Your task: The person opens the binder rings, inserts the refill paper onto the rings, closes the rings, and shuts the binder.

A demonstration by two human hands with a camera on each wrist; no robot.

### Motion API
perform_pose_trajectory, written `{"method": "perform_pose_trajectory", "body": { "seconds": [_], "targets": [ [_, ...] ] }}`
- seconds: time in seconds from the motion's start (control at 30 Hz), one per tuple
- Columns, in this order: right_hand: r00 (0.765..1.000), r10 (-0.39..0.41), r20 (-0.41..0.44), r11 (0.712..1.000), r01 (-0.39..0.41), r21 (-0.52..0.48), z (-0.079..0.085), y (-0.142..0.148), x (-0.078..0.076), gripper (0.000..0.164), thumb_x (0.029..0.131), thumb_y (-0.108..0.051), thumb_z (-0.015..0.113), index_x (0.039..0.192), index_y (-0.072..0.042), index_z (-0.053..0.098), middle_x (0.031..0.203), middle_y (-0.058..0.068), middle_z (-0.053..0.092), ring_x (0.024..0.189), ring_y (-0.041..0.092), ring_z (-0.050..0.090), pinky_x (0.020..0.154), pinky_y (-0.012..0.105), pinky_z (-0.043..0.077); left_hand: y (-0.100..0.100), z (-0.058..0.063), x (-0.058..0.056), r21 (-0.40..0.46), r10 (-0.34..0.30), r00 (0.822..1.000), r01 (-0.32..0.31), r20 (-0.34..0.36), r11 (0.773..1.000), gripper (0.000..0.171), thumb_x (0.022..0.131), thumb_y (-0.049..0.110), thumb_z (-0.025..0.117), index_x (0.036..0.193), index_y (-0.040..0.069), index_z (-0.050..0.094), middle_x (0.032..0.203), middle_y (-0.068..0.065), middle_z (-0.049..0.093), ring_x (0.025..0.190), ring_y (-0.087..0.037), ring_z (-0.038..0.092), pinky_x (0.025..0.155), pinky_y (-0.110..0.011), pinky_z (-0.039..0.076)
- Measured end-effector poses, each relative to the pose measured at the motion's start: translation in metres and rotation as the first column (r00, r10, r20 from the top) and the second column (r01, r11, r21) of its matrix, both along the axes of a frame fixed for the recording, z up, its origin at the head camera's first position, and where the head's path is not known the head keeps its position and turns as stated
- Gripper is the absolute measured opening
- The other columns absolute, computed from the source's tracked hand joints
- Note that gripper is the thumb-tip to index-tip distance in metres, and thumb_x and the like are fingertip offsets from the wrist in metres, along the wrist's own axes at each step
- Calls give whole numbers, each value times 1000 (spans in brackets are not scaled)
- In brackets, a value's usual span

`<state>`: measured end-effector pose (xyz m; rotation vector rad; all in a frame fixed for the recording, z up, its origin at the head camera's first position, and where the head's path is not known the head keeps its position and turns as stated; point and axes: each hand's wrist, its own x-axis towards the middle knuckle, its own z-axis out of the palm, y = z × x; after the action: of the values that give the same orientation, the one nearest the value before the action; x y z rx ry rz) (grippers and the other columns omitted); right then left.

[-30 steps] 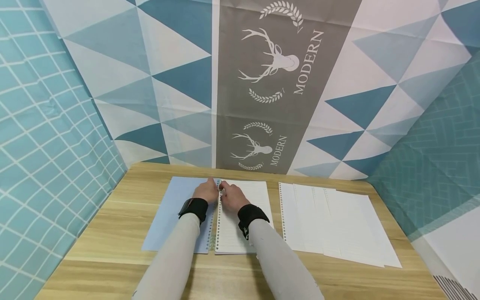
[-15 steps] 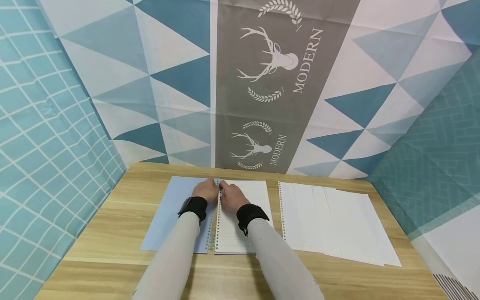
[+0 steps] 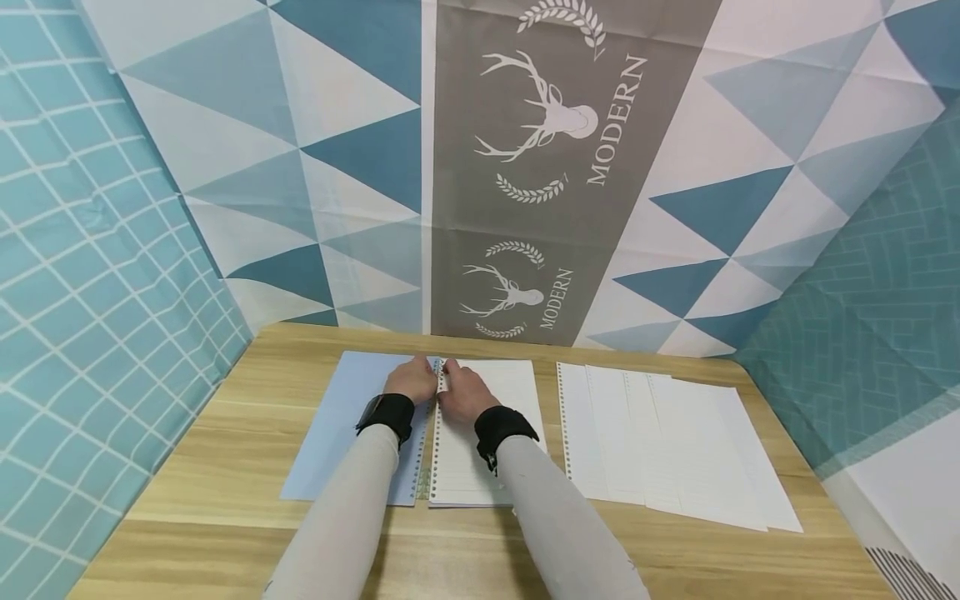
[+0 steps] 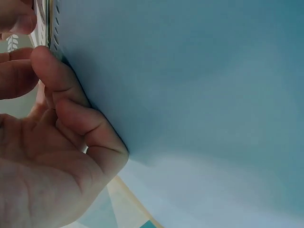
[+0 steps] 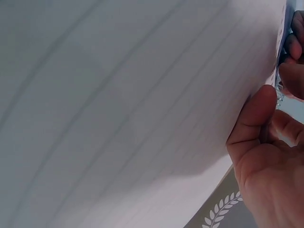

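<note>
A loose-leaf notebook lies open, its blue cover (image 3: pixel 330 442) on the left and lined sheets (image 3: pixel 468 479) on the right, both with punched inner edges. Between them runs a clear ring spine (image 3: pixel 423 485). My left hand (image 3: pixel 411 381) holds the far end of this spine, fingers curled against the cover (image 4: pixel 199 85) in the left wrist view. Right beside it, my right hand (image 3: pixel 463 393) pinches the punched edge of the lined sheets near their top corner. Curled fingers rest along the lined page (image 5: pixel 142 109) in the right wrist view. The hands cover the upper rings.
To the right, several loose punched sheets (image 3: pixel 675 450) lie overlapped in a fan on the wooden table (image 3: pixel 225 467). A patterned cloth backdrop (image 3: pixel 375 250) rises behind the table's far edge, with a blue tiled-pattern cloth (image 3: pixel 97 292) on the left.
My right thumb and fingertips have shifted slightly, and a bit of punched paper edge now shows raised beside them. The left hand stays nearly still at the spine.
</note>
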<state>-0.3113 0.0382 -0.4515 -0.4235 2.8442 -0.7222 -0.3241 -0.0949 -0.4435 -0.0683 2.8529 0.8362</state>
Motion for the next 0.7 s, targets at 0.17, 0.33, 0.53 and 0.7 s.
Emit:
{"method": "perform_pose_trajectory", "body": {
  "seconds": [0.17, 0.33, 0.53, 0.7],
  "targets": [
    [1000, 10, 17, 1000, -11, 28, 0, -1, -2, 57, 99, -27, 60, 151, -13, 43, 137, 17, 61, 128, 30, 58, 112, 42, 44, -1, 3, 1, 64, -2, 998, -1, 61, 998, 48, 96, 17, 44, 144, 15, 42, 82, -13, 58, 69, -27, 52, 63, -35, 38],
    [999, 17, 39, 998, -19, 67, 3, -2, -3, 61, 101, -32, 58, 156, -16, 37, 141, 17, 58, 132, 30, 56, 114, 42, 43, -2, 8, 4, 44, -52, 997, 49, 63, 998, 54, 98, 16, 42, 152, 17, 41, 104, -17, 68, 85, -31, 58, 77, -40, 44],
    [997, 20, 70, 999, -22, 27, 12, 0, 0, 64, 101, -31, 59, 158, -16, 35, 146, 21, 55, 139, 34, 51, 118, 45, 40, -2, 12, 4, 30, -52, 996, 50, 72, 998, 55, 98, 16, 43, 153, 17, 40, 109, -18, 67, 90, -32, 59, 79, -41, 44],
    [997, 21, 75, 1000, -23, 21, 12, 0, 1, 65, 101, -30, 59, 159, -16, 34, 148, 20, 53, 140, 34, 49, 118, 45, 39, -3, 13, 8, 45, -57, 996, 54, 75, 998, 50, 101, 19, 43, 151, 19, 39, 85, -13, 60, 80, -29, 58, 72, -38, 41]
  ]
}}
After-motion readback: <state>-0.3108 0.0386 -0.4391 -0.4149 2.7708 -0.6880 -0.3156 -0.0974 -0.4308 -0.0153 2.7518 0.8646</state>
